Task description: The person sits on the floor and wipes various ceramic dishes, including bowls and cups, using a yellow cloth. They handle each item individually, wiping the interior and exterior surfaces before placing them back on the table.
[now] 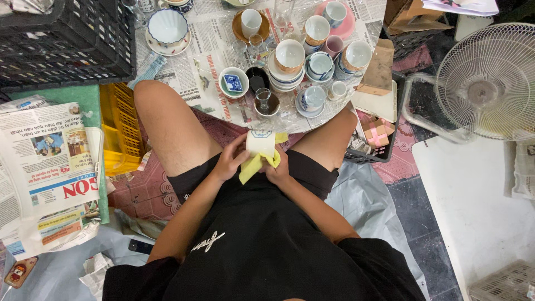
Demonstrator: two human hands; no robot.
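I sit on the floor with my knees apart, both hands meeting over my lap. My left hand [231, 161] grips a small white cup [260, 143] with a blue rim pattern from its left side. My right hand [277, 169] presses a yellow cloth [253, 165] against the cup from below and from the right. The cloth hangs down between the two hands and pokes out behind the cup.
Newspaper [200, 61] ahead carries several cups, bowls, saucers and small glasses, such as a white bowl [167, 26]. A black crate [61, 39] and yellow crate [120, 125] lie left, with newspaper sheets [47, 161]. A white fan [485, 83] stands right, beside a small box basket [376, 136].
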